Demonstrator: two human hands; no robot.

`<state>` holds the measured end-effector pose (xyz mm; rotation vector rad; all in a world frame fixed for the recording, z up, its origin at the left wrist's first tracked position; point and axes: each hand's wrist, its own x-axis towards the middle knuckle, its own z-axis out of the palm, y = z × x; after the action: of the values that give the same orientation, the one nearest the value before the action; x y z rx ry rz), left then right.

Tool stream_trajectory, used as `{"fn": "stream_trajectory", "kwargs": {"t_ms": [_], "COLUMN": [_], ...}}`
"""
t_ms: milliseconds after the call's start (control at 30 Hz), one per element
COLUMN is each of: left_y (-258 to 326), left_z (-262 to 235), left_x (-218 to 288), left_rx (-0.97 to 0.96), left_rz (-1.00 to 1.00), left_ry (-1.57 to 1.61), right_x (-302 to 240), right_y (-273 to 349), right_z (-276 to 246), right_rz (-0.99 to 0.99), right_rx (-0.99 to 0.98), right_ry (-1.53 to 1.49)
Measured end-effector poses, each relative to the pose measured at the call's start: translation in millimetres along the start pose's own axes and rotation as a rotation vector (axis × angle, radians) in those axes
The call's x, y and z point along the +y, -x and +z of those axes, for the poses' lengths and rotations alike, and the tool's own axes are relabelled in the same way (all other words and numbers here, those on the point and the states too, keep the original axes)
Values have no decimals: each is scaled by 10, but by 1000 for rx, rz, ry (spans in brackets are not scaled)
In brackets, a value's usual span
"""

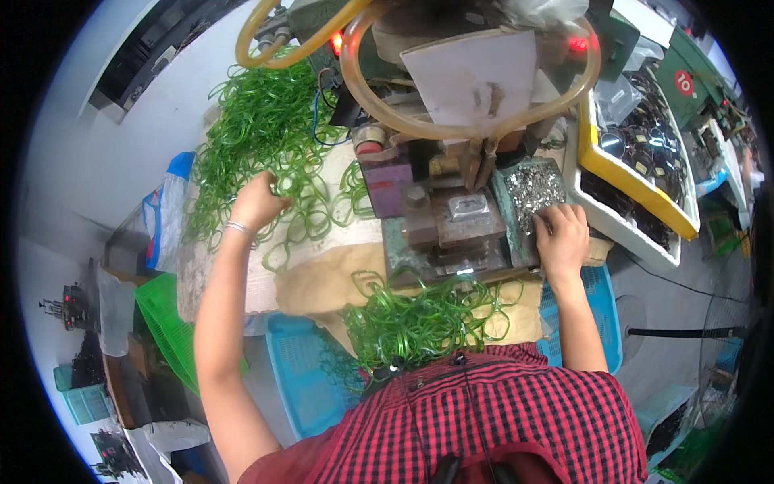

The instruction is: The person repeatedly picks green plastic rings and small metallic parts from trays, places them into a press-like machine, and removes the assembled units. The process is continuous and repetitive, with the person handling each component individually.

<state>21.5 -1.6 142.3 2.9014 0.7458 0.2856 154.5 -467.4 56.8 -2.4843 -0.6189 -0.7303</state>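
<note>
My left hand (260,203) reaches into the near edge of a large heap of thin green plastic loops (258,113). Its fingers are bent together among the loops, and what they pinch is hidden. On the right, my right hand (563,239) rests at the near corner of a tray of tiny silvery metal pieces (534,194). The fingers there are curled in, with their tips too small to show any piece held. Between both hands stands a bench press (459,214) with a small metal block on its bed. More green loops (419,323) lie piled at its front, against my lap.
Tan hoses (355,81) arch over the press, beside a hanging white sheet (472,77). White foam boxes (637,218), one yellow-edged, hold dark parts at right. Blue baskets (294,363) sit below the table edge; a green basket (165,323) stands left.
</note>
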Motion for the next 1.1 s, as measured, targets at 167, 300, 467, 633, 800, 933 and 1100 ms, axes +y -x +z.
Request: {"fn": "stream_trajectory", "kwargs": {"t_ms": [167,300,467,633,800,933,1100], "left_y": [-81,-49,102,223,-12,72,-261], "left_z": [-349,-202,110,123,193,94,-149], "left_x": [-2,2,-181,182,-38,-115,-276], "left_rx": [-131,-231,-32,182,563,720,824], "left_rz": [-272,-343,-482,-362,272,552,613], "left_ry": [910,934,1284,1315,255,-174,-261], "right_x": [-24,-14,55,38,-58,-75,-76], "right_y": [-13,-5,25,38,19,53,9], "right_z": [65,41,80,20,64,72,67], "right_rz": [35,104,7,62,157,168,137], "right_rx": [100,105,132,48,58,96,86], "right_ry": [-106,-154,-206,-234,-305,-310,-317]}}
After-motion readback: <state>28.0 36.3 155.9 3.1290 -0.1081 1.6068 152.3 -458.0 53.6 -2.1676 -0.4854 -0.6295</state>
